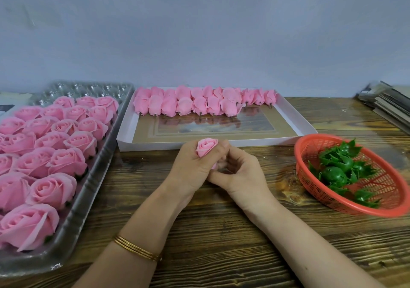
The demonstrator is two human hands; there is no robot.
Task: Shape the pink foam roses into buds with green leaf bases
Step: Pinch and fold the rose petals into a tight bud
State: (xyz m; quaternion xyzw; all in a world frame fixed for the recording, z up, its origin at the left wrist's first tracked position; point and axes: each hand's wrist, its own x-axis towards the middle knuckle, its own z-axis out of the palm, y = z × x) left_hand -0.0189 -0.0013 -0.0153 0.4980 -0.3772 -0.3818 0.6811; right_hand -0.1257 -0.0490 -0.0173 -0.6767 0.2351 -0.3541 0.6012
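Observation:
My left hand is closed around a pink foam rose, squeezed into a narrow bud that pokes up above the fingers. My right hand presses against the left from the right, its fingertips curled at the bud's lower end, which is mostly hidden. Several open pink roses fill a clear plastic tray on the left. Shaped buds lie in rows along the far side of a shallow white box. Green leaf bases sit in a red mesh basket on the right.
Everything rests on a dark wooden table against a grey wall. A stack of flat boards or cards lies at the far right corner. Gold bangles ring my left wrist.

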